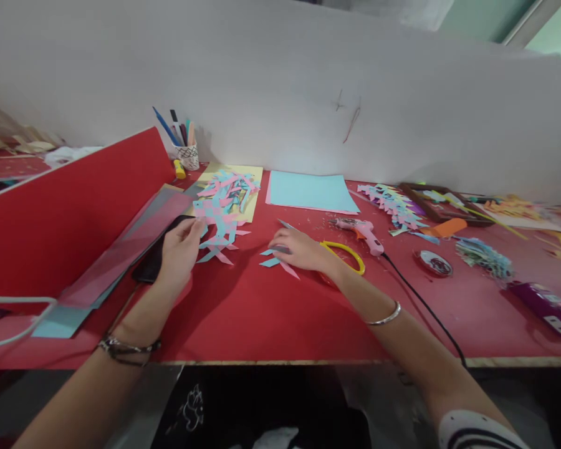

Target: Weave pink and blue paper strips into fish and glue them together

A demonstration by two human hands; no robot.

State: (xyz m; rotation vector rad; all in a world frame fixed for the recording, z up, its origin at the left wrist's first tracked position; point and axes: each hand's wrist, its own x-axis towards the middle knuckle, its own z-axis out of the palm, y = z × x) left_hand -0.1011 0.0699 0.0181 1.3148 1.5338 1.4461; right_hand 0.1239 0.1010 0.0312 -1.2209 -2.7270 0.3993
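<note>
My left hand (180, 246) is closed, pinching the edge of a folded garland (222, 224) of pink and light-blue paper strips, which curves to the right of my fingers. My right hand (297, 249) reaches down to a few loose paper strips (270, 262), blue and pink, on the red table; its fingers are curled together on them. Scissors with yellow handles (358, 260) lie partly under my right hand, their blade tip showing beyond the knuckles. Behind the garland, a heap of cut strips (234, 187) rests on a yellow sheet (247, 212).
Light-blue sheets (311, 190) lie at the back. A pink glue gun (359, 232) with a black cord is on the right, near a finished-looking paper garland (393, 206). A black phone (152, 262), a red board (84, 218) and a pen cup (188, 156) stand left.
</note>
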